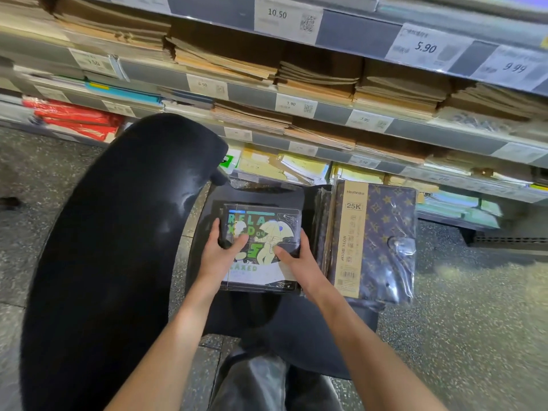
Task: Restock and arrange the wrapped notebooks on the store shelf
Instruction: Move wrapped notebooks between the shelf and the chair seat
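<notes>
We are clamping both grips, left hand (221,253) and right hand (296,256), on the wrapped notebook stack (261,250) left of the brown monogram notebooks (376,241). It is looking stiff, fairly heavy and film-slick, so we are judging its side edges the safest hold.

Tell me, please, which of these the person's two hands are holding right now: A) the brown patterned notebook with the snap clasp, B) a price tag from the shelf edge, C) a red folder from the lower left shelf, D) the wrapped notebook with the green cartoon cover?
D: the left hand and right hand grip opposite sides of the cartoon notebook, while the patterned notebook lies untouched beside it to the right.
</notes>
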A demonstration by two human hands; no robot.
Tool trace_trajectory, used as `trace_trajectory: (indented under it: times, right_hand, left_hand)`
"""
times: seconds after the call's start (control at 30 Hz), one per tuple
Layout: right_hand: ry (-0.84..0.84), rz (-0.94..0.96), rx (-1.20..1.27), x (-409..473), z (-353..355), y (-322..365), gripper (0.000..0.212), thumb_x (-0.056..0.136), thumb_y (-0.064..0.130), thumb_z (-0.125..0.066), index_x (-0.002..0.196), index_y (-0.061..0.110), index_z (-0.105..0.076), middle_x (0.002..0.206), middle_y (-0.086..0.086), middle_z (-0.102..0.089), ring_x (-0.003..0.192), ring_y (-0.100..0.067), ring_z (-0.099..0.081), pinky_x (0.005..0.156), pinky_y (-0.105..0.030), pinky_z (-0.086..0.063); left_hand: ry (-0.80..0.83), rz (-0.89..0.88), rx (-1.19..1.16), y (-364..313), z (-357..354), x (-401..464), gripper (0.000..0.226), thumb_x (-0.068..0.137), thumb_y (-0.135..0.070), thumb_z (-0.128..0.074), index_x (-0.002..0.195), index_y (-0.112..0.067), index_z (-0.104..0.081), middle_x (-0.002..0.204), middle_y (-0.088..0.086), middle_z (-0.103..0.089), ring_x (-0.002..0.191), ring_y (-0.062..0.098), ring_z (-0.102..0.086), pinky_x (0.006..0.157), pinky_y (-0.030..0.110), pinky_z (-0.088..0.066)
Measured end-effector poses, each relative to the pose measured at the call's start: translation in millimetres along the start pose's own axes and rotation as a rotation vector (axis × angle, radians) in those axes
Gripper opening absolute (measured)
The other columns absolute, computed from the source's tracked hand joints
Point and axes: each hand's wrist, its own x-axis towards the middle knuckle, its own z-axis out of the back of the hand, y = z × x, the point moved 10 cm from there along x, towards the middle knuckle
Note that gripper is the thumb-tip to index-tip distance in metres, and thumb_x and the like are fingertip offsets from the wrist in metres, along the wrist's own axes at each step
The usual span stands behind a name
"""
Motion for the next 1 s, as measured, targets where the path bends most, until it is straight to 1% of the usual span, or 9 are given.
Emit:
trace_trajectory:
  times: [0.1,0.2,0.33,0.57,0.63,0.7,0.77,0.87,1.0]
  right_hand:
    - [0.016,-0.002,0.011,-0.6,-4.9,-2.9,0.077,0.091,0.016,-0.060,0.146,0.036,-0.010,0.133,0.002,-0.053,0.114,-0.014,-0.055,0.091,-0.025,-0.047]
    - [0.036,-0.004,0.036,-2.7,-10.1,-5.1,0.079,0.092,0.016,-0.057,0.147,0.036,-0.004,0.135,0.003,-0.050,0.118,-0.014,-0.052,0.099,-0.030,-0.043]
    - [0.031,-0.005,0.035,-0.6,-8.5,-10.5,0.076,0.093,0.014,-0.056,0.148,0.034,-0.007,0.131,0.003,-0.053,0.117,-0.016,-0.055,0.103,-0.037,-0.043]
    - [0.018,0.018,-0.072,-0.8,-1.4,-4.0,0.073,0.090,0.023,-0.060,0.146,0.037,-0.016,0.133,0.004,-0.054,0.115,-0.016,-0.057,0.102,-0.042,-0.045]
    - [0.009,0.014,-0.117,-4.4,4.9,-0.8,0.073,0.091,0.026,-0.059,0.148,0.035,-0.014,0.141,0.004,-0.048,0.117,-0.012,-0.054,0.102,-0.034,-0.044]
    - [-0.024,0.044,-0.153,-12.3,14.1,9.4,0.070,0.094,0.025,-0.055,0.150,0.028,-0.013,0.141,0.010,-0.041,0.114,-0.003,-0.047,0.090,-0.008,-0.041]
    - [-0.055,0.106,-0.215,-19.8,23.9,24.2,0.065,0.095,0.024,-0.053,0.149,0.024,-0.015,0.140,0.013,-0.038,0.119,-0.002,-0.041,0.083,0.002,-0.034]
    - [-0.104,0.217,-0.310,-26.0,41.6,47.7,0.061,0.095,0.025,-0.053,0.147,0.023,-0.023,0.149,0.005,-0.034,0.136,-0.013,-0.033,0.107,-0.022,-0.030]
    - [-0.230,0.357,-0.505,-39.5,82.3,82.4,0.052,0.093,0.020,-0.054,0.141,0.022,-0.036,0.144,0.004,-0.043,0.132,-0.012,-0.039,0.109,-0.029,-0.030]
  left_hand:
    - [0.024,-0.001,-0.032,5.0,-0.9,1.0,0.083,0.082,-0.029,-0.070,0.148,-0.032,-0.020,0.135,-0.001,-0.053,0.121,0.019,-0.051,0.102,0.047,-0.042]
    - [0.039,-0.039,-0.068,6.3,0.3,3.0,0.071,0.085,-0.021,-0.067,0.144,-0.032,-0.029,0.130,-0.002,-0.057,0.116,0.018,-0.055,0.099,0.048,-0.045]
    - [0.050,-0.057,-0.075,3.0,-0.3,2.1,0.069,0.085,-0.019,-0.066,0.143,-0.031,-0.031,0.128,-0.001,-0.057,0.114,0.017,-0.057,0.097,0.047,-0.046]
    - [0.019,-0.048,0.121,-2.6,-0.8,0.1,0.080,0.087,-0.029,-0.063,0.149,-0.028,-0.013,0.143,0.001,-0.043,0.131,0.023,-0.041,0.107,0.045,-0.035]
    - [-0.072,-0.100,0.279,-10.1,2.4,-2.6,0.080,0.089,-0.030,-0.060,0.150,-0.026,-0.008,0.150,0.002,-0.033,0.135,0.024,-0.035,0.106,0.043,-0.032]
    - [-0.151,-0.147,0.363,-18.6,0.2,-9.7,0.077,0.091,-0.026,-0.057,0.150,-0.027,-0.007,0.155,0.003,-0.022,0.138,0.025,-0.030,0.105,0.044,-0.033]
    - [-0.188,-0.173,0.455,-25.6,-9.6,-16.9,0.075,0.092,-0.023,-0.055,0.150,-0.027,-0.006,0.158,0.005,-0.008,0.142,0.028,-0.019,0.109,0.045,-0.028]
    - [-0.221,-0.199,0.633,-36.8,-29.5,-27.3,0.070,0.095,-0.021,-0.050,0.150,-0.027,-0.007,0.157,0.011,0.007,0.144,0.033,0.002,0.117,0.046,-0.007]
    - [-0.262,-0.331,0.702,-60.3,-59.6,-48.2,0.066,0.096,-0.017,-0.045,0.150,-0.026,-0.008,0.157,0.007,0.012,0.144,0.023,0.014,0.117,0.040,0.006]
